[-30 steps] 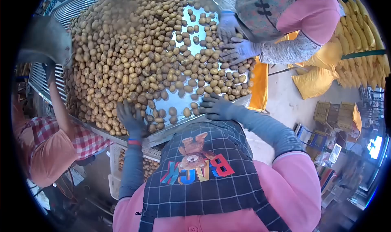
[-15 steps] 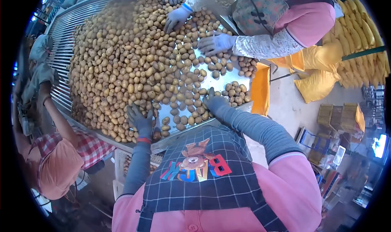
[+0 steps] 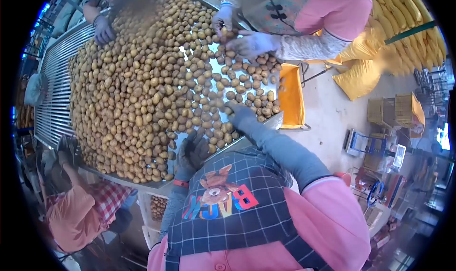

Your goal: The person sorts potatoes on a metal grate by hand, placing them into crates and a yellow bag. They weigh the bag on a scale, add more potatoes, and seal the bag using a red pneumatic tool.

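- Potatoes (image 3: 128, 95) lie in a broad, dense heap over the metal desk (image 3: 179, 140), thinning toward its right side, where bare metal shows between them.
- The left hand (image 3: 194, 150), in a dark glove, is at the near edge of the heap, its fingers bent; whether they grip a potato, I cannot tell.
- The right hand (image 3: 241, 117), gloved alike, reaches over the desk's near right corner, fingertips among the potatoes; blur hides whether they are closed on one.
- Across the desk, a co-worker's two pale-gloved hands (image 3: 254, 44) are at the potatoes.
- At the far left, another person's gloved hand (image 3: 103, 31) rests on the heap beside metal bars (image 3: 57, 90).
- A yellow bag (image 3: 291, 97) hangs open at the desk's right end.
- Yellow sacks (image 3: 358, 78) and crates (image 3: 392, 110) stand farther right.
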`<action>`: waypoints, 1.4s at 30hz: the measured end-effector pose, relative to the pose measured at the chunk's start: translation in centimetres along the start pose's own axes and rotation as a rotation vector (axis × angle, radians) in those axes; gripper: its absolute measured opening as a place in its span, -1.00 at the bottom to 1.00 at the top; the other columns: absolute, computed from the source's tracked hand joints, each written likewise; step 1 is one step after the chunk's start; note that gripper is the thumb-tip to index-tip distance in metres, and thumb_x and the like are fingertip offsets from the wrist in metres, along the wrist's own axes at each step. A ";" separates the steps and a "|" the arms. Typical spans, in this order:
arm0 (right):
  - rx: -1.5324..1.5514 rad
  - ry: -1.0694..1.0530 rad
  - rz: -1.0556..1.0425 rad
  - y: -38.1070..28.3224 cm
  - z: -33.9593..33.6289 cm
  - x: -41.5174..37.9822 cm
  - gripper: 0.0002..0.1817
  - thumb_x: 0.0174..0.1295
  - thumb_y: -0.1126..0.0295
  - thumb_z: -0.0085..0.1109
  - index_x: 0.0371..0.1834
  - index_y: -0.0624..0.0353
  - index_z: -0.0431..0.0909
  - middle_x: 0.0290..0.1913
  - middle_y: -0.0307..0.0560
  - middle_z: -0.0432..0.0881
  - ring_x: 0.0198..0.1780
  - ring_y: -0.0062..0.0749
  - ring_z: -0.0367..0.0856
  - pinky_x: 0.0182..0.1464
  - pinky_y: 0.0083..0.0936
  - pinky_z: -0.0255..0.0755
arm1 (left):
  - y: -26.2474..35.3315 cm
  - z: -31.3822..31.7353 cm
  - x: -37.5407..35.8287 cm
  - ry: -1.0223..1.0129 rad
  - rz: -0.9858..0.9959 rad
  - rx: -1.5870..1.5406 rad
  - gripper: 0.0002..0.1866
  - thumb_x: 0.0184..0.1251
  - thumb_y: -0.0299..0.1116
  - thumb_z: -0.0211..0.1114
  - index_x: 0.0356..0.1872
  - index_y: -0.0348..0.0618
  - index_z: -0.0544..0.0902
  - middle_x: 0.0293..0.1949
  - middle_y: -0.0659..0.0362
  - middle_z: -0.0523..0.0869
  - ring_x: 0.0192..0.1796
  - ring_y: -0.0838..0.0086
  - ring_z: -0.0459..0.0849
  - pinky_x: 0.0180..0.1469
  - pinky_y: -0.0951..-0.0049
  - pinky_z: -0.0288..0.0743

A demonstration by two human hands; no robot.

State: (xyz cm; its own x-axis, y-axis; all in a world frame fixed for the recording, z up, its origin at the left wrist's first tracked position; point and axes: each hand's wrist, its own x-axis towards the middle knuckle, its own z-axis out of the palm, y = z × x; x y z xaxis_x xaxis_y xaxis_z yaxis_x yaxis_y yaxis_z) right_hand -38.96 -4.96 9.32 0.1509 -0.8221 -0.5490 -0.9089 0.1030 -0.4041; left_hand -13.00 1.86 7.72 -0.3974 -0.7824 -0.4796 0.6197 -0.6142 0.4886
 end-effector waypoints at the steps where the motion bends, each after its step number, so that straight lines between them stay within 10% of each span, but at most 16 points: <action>1: 0.259 0.063 0.023 -0.4 -0.3 -1.0 -0.39 0.29 0.13 0.08 0.45 -0.23 0.27 0.17 0.13 0.56 0.20 0.09 0.53 0.24 -0.17 0.40 | 0.4 1.7 0.5 -0.005 0.002 -0.002 -0.41 0.47 0.07 0.03 0.37 -0.06 0.35 0.39 -0.01 0.38 0.38 0.20 0.40 0.31 0.11 0.41; 3: 0.623 0.057 -0.313 -0.1 0.3 -3.6 -0.34 0.24 0.04 0.17 0.44 -0.22 0.28 0.20 0.25 0.52 0.27 0.10 0.45 0.29 -0.21 0.34 | 0.9 4.3 0.7 -0.179 -0.202 -0.219 -0.40 0.48 0.06 0.01 0.37 -0.11 0.35 0.40 -0.01 0.36 0.39 0.19 0.40 0.34 0.06 0.37; 5: 0.579 0.422 -0.064 4.0 -0.4 -2.9 -0.36 0.20 0.09 0.22 0.39 -0.23 0.35 0.17 0.23 0.52 0.24 0.11 0.47 0.27 -0.19 0.37 | 0.3 4.9 0.6 -0.185 -0.148 -0.075 -0.43 0.51 0.08 -0.08 0.28 -0.17 0.44 0.28 -0.02 0.50 0.31 0.25 0.49 0.31 0.17 0.41; 7: 0.242 0.824 0.190 10.6 -1.4 -1.4 -0.40 0.14 0.16 0.27 0.31 -0.14 0.43 0.12 0.13 0.55 0.18 0.04 0.51 0.21 -0.20 0.42 | 0.2 4.7 -0.3 -0.197 0.156 0.891 -0.60 0.51 -0.14 0.05 0.12 -0.23 0.55 0.10 0.02 0.65 0.18 0.35 0.59 0.22 0.32 0.47; 8: 0.142 0.679 0.252 13.4 -1.2 -0.7 -0.45 0.13 0.21 0.25 0.25 -0.10 0.49 0.13 0.10 0.55 0.09 -0.01 0.54 0.17 -0.19 0.44 | 1.4 6.3 -0.7 -0.273 0.148 0.902 -0.76 0.36 -0.46 0.25 0.01 -0.26 0.62 -0.04 0.10 0.72 0.07 0.44 0.64 0.11 0.42 0.53; 12: 0.197 0.597 0.295 13.6 -2.0 -0.6 -0.56 0.15 0.23 0.23 0.13 0.00 0.57 0.08 0.03 0.60 0.02 -0.07 0.59 0.13 -0.22 0.46 | 0.4 3.3 1.7 -0.190 -0.090 0.665 -0.64 0.17 -0.67 0.35 0.02 -0.27 0.61 0.00 0.09 0.71 0.11 0.45 0.63 0.10 0.45 0.55; 14: 0.824 0.624 0.188 6.9 -2.4 -2.5 -0.60 0.23 0.19 0.20 0.11 0.05 0.58 0.04 0.01 0.62 0.06 -0.10 0.60 0.14 -0.26 0.46 | 0.6 6.0 2.0 -0.153 -0.020 0.700 -0.53 0.17 -0.60 0.39 0.14 -0.27 0.55 0.02 0.10 0.70 0.18 0.43 0.59 0.13 0.45 0.55; 18: 0.346 0.169 -0.587 -0.2 3.1 -3.9 -0.57 0.39 0.14 0.03 0.30 -0.06 0.44 0.25 0.00 0.51 0.20 -0.08 0.53 0.27 -0.26 0.38 | -0.2 5.7 2.0 -0.241 0.333 0.913 -0.33 0.18 -0.45 0.45 0.33 -0.26 0.40 0.12 0.10 0.65 0.21 0.40 0.57 0.20 0.41 0.51; 23: 0.175 0.722 0.063 6.7 -1.8 3.3 -0.56 0.18 0.39 0.13 0.19 -0.02 0.48 0.12 0.02 0.52 0.06 -0.02 0.57 0.08 -0.18 0.49 | 0.1 1.3 1.5 -0.006 0.133 0.901 -0.35 0.22 -0.22 0.45 0.28 -0.26 0.44 0.09 0.10 0.65 0.14 0.39 0.60 0.15 0.37 0.52; 25: 0.052 0.490 0.327 10.3 -2.8 5.9 -0.57 0.14 0.35 0.19 0.14 -0.14 0.53 0.08 0.07 0.55 0.09 -0.05 0.57 0.12 -0.17 0.48 | -0.6 -0.1 1.7 0.023 0.120 0.891 -0.38 0.22 -0.23 0.45 0.25 -0.25 0.46 0.09 0.09 0.65 0.13 0.39 0.61 0.16 0.37 0.52; 30: 0.473 0.639 0.107 6.2 -4.4 2.9 -0.59 0.12 0.18 0.27 0.05 -0.03 0.53 -0.02 0.06 0.60 0.05 0.02 0.59 0.08 -0.21 0.48 | 0.1 0.8 1.9 -0.042 0.257 1.033 -0.40 0.22 -0.27 0.44 0.25 -0.24 0.45 0.09 0.08 0.65 0.12 0.37 0.63 0.19 0.39 0.51; 31: 0.639 0.358 0.175 2.9 -4.3 1.2 -0.60 0.15 0.19 0.24 0.05 0.02 0.53 -0.07 0.06 0.63 0.04 -0.02 0.60 0.11 -0.21 0.46 | 0.4 2.3 1.6 -0.152 0.414 1.188 -0.37 0.22 -0.29 0.44 0.29 -0.23 0.42 0.10 0.06 0.65 0.14 0.35 0.62 0.21 0.40 0.50; 34: 0.554 0.031 -0.606 -2.8 4.4 -0.8 -0.38 0.24 0.19 0.20 0.38 0.02 0.33 0.22 0.05 0.52 0.21 -0.04 0.53 0.27 -0.20 0.37 | -1.6 -2.0 2.4 -0.183 0.362 1.293 -0.20 0.23 -0.37 0.42 0.46 -0.20 0.20 0.30 -0.03 0.47 0.32 0.24 0.47 0.33 0.36 0.39; 40: 0.224 -0.192 -0.654 -1.9 1.2 1.0 -0.44 0.29 0.15 0.10 0.34 0.07 0.36 0.24 -0.01 0.50 0.15 0.01 0.55 0.16 -0.21 0.46 | -1.2 -1.5 1.5 -0.235 0.399 1.226 -0.09 0.15 -0.36 0.49 0.47 -0.24 0.12 0.35 -0.03 0.38 0.37 0.23 0.40 0.36 0.26 0.36; 42: 0.135 0.233 -0.131 -1.2 -3.6 2.4 -0.58 0.34 0.19 0.02 0.24 0.01 0.45 0.17 0.02 0.55 0.12 -0.05 0.58 0.09 -0.21 0.50 | -1.5 -0.1 1.8 0.017 0.248 0.807 -0.10 0.03 -0.31 0.57 0.37 -0.24 0.21 0.26 0.04 0.47 0.28 0.29 0.49 0.31 0.27 0.41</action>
State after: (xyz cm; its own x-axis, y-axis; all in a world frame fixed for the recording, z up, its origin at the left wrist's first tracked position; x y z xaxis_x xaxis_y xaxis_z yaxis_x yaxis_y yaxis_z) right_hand -38.91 -9.06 11.11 0.1559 -0.9379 -0.3099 -0.8254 0.0487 -0.5624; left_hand -14.53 1.41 6.06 -0.2993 -0.9067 -0.2973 0.0113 -0.3149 0.9491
